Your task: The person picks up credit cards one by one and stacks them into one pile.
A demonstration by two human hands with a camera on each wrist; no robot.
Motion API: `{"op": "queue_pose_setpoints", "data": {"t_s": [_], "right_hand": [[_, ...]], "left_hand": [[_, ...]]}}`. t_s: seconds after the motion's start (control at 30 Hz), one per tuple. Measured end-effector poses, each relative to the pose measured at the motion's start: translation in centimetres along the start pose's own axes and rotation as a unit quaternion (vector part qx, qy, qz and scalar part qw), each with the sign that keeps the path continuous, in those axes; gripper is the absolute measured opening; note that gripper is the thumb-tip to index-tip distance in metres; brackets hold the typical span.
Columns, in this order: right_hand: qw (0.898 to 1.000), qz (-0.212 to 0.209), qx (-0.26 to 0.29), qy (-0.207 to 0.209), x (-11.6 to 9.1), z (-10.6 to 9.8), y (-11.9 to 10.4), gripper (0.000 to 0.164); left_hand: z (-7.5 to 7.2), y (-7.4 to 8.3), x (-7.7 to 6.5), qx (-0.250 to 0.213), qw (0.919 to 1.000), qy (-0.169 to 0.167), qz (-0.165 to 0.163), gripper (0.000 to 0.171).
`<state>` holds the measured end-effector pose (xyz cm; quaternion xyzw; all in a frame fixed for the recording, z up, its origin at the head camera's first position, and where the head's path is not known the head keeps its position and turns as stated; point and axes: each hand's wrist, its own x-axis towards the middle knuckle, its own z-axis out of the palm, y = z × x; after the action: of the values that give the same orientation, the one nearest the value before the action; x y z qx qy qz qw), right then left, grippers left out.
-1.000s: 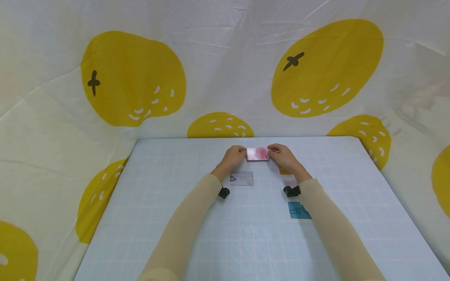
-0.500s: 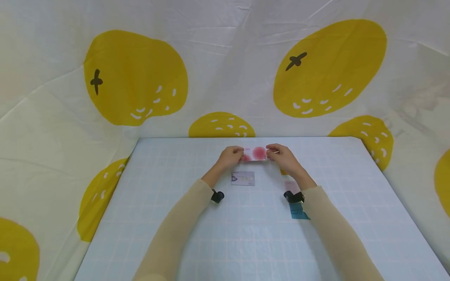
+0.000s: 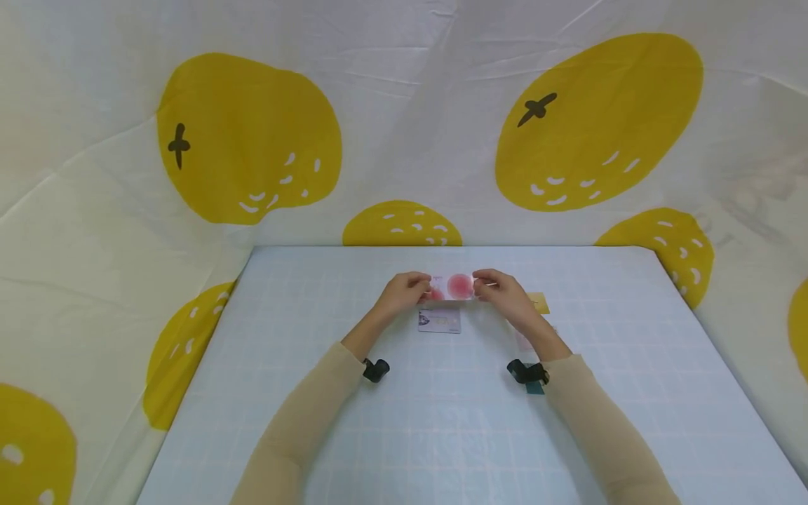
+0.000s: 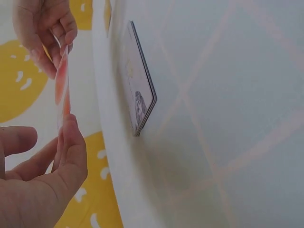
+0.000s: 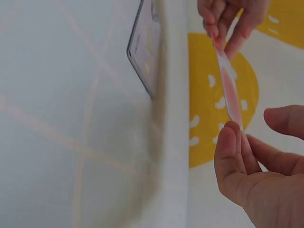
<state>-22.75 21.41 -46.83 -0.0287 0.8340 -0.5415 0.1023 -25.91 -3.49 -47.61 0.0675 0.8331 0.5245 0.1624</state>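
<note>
We pinch a pink-and-white card [image 3: 452, 287] by its two short ends, left grip [image 3: 404, 291] on one and right grip [image 3: 505, 294] on the other, raised above the bench [image 3: 391, 449] near its far edge. A lilac card [image 3: 439, 321] lies just nearer our edge. Rightward, we see a yellow card [image 3: 539, 302] and a partly hidden teal card [image 3: 534, 388].

The right arm [image 3: 548, 339] partly hides a yellow card [image 3: 541, 303] and a pale pink card [image 3: 523, 342]; a black wrist camera [image 3: 525, 372] and beige sleeve [image 3: 593, 414] cover most of a teal card [image 3: 535, 388]. Lettering on the pink-and-white card [image 3: 451, 287] is unreadably small.
</note>
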Motion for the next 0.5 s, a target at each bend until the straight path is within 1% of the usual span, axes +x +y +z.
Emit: {"op": "queue_pose_setpoints", "data": {"t_s": [0.13,0.27,0.5], "right_hand": [[1.000,-0.001,0.007,-0.006,-0.6,0.6,0.0,0.045],[1.000,-0.002,0.010,-0.013,-1.2,1.1,0.2,0.045],[1.000,0.020,0.005,-0.018,-1.7,2.3,0.9,0.045]], "left_hand": [[-0.3,-0.3,-1.0,0.006,1.0000,0.000,0.004,0.035],[-0.7,-0.9,-1.7,0.011,0.9998,-0.011,0.012,0.035],[-1.0,-1.9,-2.5,0.026,0.9992,-0.024,0.021,0.035]]}}
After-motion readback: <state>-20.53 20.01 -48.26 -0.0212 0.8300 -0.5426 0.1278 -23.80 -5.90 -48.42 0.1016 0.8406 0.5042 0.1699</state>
